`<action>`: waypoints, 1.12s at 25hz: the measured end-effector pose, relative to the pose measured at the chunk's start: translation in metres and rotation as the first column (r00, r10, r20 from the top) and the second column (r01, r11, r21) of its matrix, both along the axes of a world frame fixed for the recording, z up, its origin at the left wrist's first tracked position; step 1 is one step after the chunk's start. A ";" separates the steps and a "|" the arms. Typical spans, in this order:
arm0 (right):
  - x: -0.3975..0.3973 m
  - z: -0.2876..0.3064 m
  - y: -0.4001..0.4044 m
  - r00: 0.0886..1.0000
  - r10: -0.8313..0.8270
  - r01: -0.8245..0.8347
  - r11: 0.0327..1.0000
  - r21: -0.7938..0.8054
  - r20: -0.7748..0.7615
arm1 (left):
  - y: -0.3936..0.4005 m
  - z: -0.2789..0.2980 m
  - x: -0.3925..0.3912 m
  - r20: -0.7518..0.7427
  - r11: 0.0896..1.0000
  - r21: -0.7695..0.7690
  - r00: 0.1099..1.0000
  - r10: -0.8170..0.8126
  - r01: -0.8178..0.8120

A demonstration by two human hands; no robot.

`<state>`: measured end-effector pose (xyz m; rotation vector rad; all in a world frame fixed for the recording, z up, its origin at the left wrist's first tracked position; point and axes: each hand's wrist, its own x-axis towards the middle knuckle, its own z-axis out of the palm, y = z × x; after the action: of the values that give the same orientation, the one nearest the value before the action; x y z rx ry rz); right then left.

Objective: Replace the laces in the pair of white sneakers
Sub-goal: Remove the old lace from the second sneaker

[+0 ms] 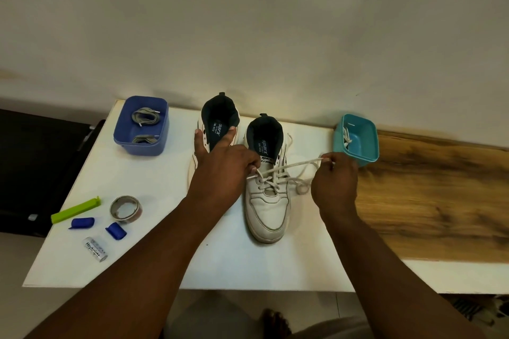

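Note:
Two white sneakers stand on the white table (165, 264), toes toward me. The right sneaker (268, 206) carries a cream lace (294, 166) through its lower eyelets. My left hand (223, 170) lies over the left sneaker (217, 126), which has no lace that I can see, and pinches one lace end at the right sneaker's upper eyelets. My right hand (337, 179) pinches the other lace end, pulled out to the right. Grey laces (144, 117) lie in a blue box (140, 143). A pale lace (346, 139) lies in a teal box (363, 143).
At the table's left front lie a green clip (75, 209), a tape roll (126, 208), two blue caps (81, 222) and a battery (95, 249). A wood-grain surface (440, 201) extends to the right. A wall rises behind the table. A dark chair stands at left.

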<state>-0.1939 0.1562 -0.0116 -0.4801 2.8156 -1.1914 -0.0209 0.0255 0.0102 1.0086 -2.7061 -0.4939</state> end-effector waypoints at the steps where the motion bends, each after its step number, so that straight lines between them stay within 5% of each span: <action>1: 0.003 0.001 0.000 0.999 0.036 -0.035 0.998 0.043 -0.020 | 0.000 0.000 -0.001 -0.002 1.000 -0.007 1.000 -0.002 0.002; 3: 0.018 0.006 -0.003 0.952 0.268 -0.236 0.951 0.202 -0.148 | 0.001 0.001 -0.002 0.005 1.000 -0.012 1.000 -0.003 0.003; 6: 0.042 0.001 -0.013 0.749 0.636 -0.524 0.740 0.422 -0.186 | 0.001 0.003 -0.002 0.030 1.000 -0.021 1.000 -0.004 0.005; 9: 0.045 0.001 -0.016 0.790 0.585 -0.516 0.796 0.317 -0.183 | 0.000 0.004 0.000 0.042 1.000 -0.020 0.999 -0.014 0.015; 12: 0.023 0.014 -0.008 0.893 0.324 -0.306 0.946 0.106 -0.311 | -0.001 0.003 0.003 0.020 1.000 -0.010 1.000 -0.009 0.009; 17: 0.020 0.024 0.001 0.946 0.320 -0.294 0.914 0.280 -0.051 | -0.001 0.000 0.002 0.005 1.000 -0.031 1.000 -0.004 0.004; 21: 0.016 0.023 -0.002 0.946 0.283 -0.257 0.952 0.165 -0.161 | 0.005 -0.004 0.001 -0.043 0.998 -0.066 0.999 -0.011 0.008; 24: 0.012 0.015 0.001 0.909 0.389 -0.386 0.921 0.051 -0.149 | 0.009 -0.008 -0.003 0.014 0.993 -0.120 1.000 -0.012 0.014; 28: 0.018 0.001 -0.002 0.687 0.719 -0.702 0.694 0.159 -0.105 | 0.017 -0.013 -0.008 0.022 0.989 -0.145 0.999 0.026 -0.023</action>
<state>-0.1755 0.1546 -0.0102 -1.5432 2.3451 -0.8336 -0.0290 0.0424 -0.0027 1.0127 -2.7012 -0.2777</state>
